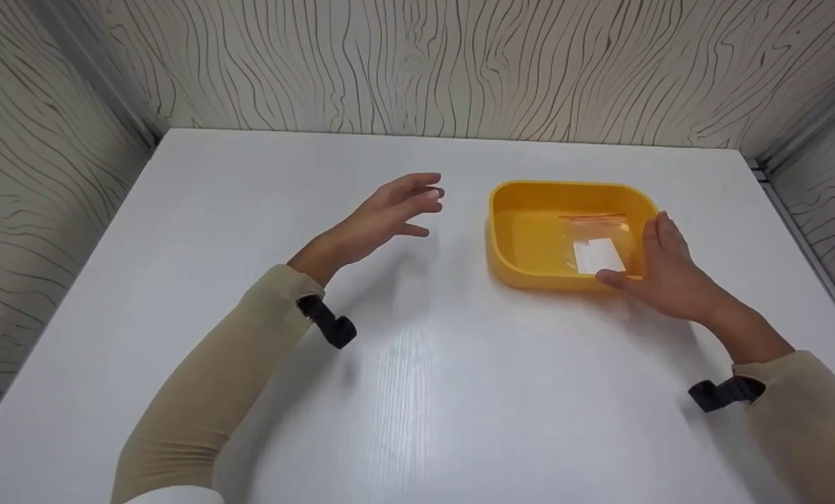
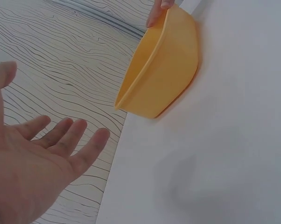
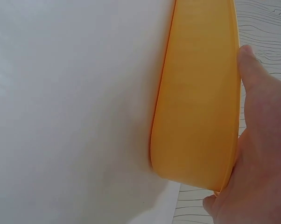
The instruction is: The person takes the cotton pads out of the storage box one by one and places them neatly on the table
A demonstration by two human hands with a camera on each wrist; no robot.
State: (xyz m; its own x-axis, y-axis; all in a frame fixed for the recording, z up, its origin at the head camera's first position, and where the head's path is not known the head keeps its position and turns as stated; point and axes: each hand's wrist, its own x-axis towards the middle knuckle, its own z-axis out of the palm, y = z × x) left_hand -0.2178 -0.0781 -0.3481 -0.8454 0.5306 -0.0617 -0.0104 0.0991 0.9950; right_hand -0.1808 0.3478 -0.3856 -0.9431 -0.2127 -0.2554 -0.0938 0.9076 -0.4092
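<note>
A yellow plastic bin (image 1: 529, 280) with rounded corners stands on the white table, right of centre. Inside lies a clear zip bag (image 1: 616, 241) with a red strip along its top edge and white rectangular pieces (image 1: 605, 255) in or under it; which, I cannot tell. My right hand (image 1: 669, 276) grips the bin's near right corner, thumb over the front rim and fingers along the right side. To the left of the bin, my left hand (image 1: 382, 213) hovers above the table with fingers spread and relaxed, holding nothing. The left wrist view shows its palm (image 2: 28, 177) apart from the bin.
The white table (image 1: 361, 420) reaches back to a wall panel (image 1: 403, 70) with a wood-grain line pattern. Similar panels close off the left and right sides. A black wrist mount (image 1: 326, 322) sits on the left sleeve, and another mount (image 1: 725, 393) on the right.
</note>
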